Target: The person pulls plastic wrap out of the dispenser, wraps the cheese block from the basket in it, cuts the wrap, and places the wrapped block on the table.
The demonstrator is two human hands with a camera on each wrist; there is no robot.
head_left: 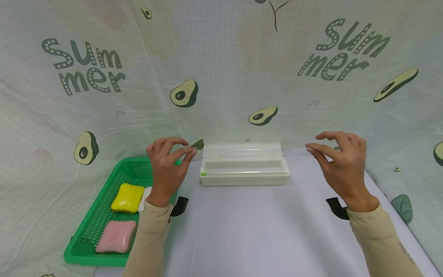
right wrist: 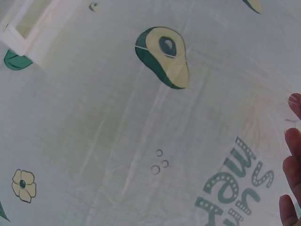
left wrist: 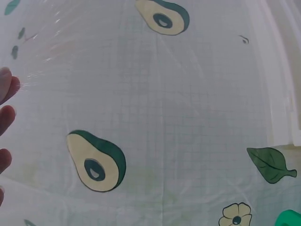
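Observation:
My left hand [head_left: 166, 169] is raised above the left side of the table, its thumb and fingertip pinching a clear plastic wrap sheet [left wrist: 49, 59]. At about the same height on the right, my right hand [head_left: 342, 169] pinches the other side of it. Fine creases run through the film to the fingertips in both wrist views; its outline barely shows in the head view. Between and beyond the hands stands a white plastic wrap dispenser [head_left: 245, 180] with its lid raised and a small green slider [head_left: 203, 174] at its left end.
A green plastic basket [head_left: 90, 219] sits at left, partly behind my left forearm. In it lie a yellow cushion-shaped pack [head_left: 128, 198], a pink one [head_left: 117, 236] and a half-hidden white one. An avocado-print sheet [head_left: 221, 57] hangs behind the white table [head_left: 256, 231].

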